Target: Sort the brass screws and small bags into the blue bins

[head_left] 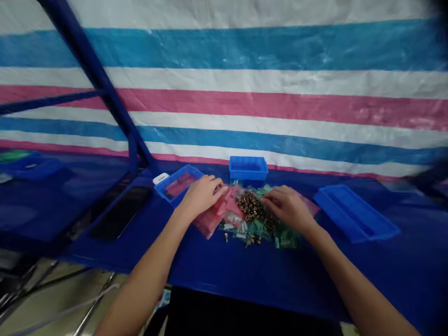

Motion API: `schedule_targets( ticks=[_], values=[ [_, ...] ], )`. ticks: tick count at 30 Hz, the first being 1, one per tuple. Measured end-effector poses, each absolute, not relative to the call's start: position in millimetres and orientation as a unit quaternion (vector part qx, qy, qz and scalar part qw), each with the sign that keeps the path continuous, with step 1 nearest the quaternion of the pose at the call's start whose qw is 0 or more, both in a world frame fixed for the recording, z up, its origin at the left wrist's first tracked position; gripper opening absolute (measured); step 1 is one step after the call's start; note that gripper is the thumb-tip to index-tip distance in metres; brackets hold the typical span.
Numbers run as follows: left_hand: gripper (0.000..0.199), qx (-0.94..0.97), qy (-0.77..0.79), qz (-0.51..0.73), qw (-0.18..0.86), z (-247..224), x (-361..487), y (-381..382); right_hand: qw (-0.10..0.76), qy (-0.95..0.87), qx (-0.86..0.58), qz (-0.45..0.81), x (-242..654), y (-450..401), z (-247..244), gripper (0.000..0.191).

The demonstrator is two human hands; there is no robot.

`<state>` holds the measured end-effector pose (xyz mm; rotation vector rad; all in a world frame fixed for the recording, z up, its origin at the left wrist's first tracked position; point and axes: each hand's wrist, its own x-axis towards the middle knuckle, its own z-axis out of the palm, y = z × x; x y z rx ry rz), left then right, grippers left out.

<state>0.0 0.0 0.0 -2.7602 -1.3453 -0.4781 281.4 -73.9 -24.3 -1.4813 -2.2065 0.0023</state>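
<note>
In the head view, my left hand (pixel 206 192) lies over a pink plastic bag (pixel 209 221), its fingers curled on the bag's upper edge. Small brass-coloured metal parts (pixel 249 205) sit heaped on clear and pink plastic between my two hands. At the right side of this heap is my right hand (pixel 285 205), thumb and fingers bent together; whatever may be between the fingertips is too small to make out. Around and below the heap lie small green and clear packets (pixel 261 228), some partly under my right hand. A few loose brass parts (pixel 257 239) are on the near side.
A blue tray (pixel 166 190) with a pink bag inside stands left, beside a small white object (pixel 160 178) and a dark phone-like slab (pixel 122 212). Another blue bin (pixel 248 169) is behind the pile; a blue tray (pixel 355 212) lies right. A blue metal post (pixel 101 79) rises left.
</note>
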Motion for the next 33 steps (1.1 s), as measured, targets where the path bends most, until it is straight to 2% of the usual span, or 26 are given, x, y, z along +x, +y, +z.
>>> schedule_targets(
  ticks=[7,10,15,20,24,25,29,33],
  values=[
    [0.043,-0.850,-0.514,-0.097,-0.061,-17,-8,13,0.265,-0.765,-0.582,-0.070,298,-71,-20,0.024],
    [0.043,-0.834,-0.538,-0.099,-0.066,-20,-7,16,0.218,-0.726,-0.642,-0.112,323,-70,-18,0.032],
    [0.039,-0.828,-0.544,-0.130,-0.041,-19,-3,16,0.148,-0.743,-0.651,-0.051,357,-68,-19,0.040],
    [0.032,-0.842,-0.528,-0.107,-0.028,-20,-1,13,0.087,-0.730,-0.678,-0.022,358,-70,-21,0.054],
    [0.033,-0.841,-0.526,-0.124,0.007,-20,0,10,0.070,-0.732,-0.678,0.020,354,-76,-16,0.065],
    [0.034,-0.839,-0.527,-0.132,0.014,-20,0,9,0.071,-0.733,-0.676,0.025,353,-77,-14,0.062],
    [0.035,-0.831,-0.530,-0.167,0.020,-18,1,8,0.111,-0.698,-0.707,-0.010,350,-80,-3,0.028],
    [0.037,-0.824,-0.515,-0.233,0.027,-14,5,7,0.178,-0.636,-0.746,-0.087,347,-83,10,0.030]
  ],
)
